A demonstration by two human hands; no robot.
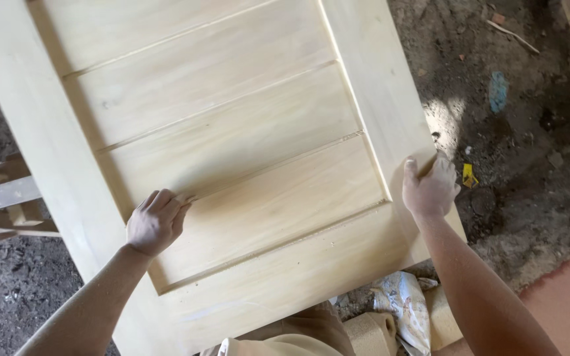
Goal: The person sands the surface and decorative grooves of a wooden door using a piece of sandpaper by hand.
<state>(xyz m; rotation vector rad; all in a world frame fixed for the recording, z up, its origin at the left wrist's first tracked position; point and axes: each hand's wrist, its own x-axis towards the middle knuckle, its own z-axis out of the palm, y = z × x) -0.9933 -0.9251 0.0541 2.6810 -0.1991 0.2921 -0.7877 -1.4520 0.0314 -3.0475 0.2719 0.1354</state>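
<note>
A large pale wooden door [232,125] with several recessed horizontal panels lies flat in front of me, filling most of the view. My left hand [156,221] is closed with its knuckles up, pressing on a panel near the left stile; something small may be under the fingers, but I cannot tell. My right hand [429,190] grips the door's right edge, thumb on top of the stile and fingers curled over the side.
Dirt floor [529,132] strewn with wood scraps, a blue scrap [497,91] and a yellow bit [469,175] lies to the right. Wooden supports [8,198] stick out at the left. A crumpled bag [404,310] and foam blocks [371,333] sit below the door's near edge.
</note>
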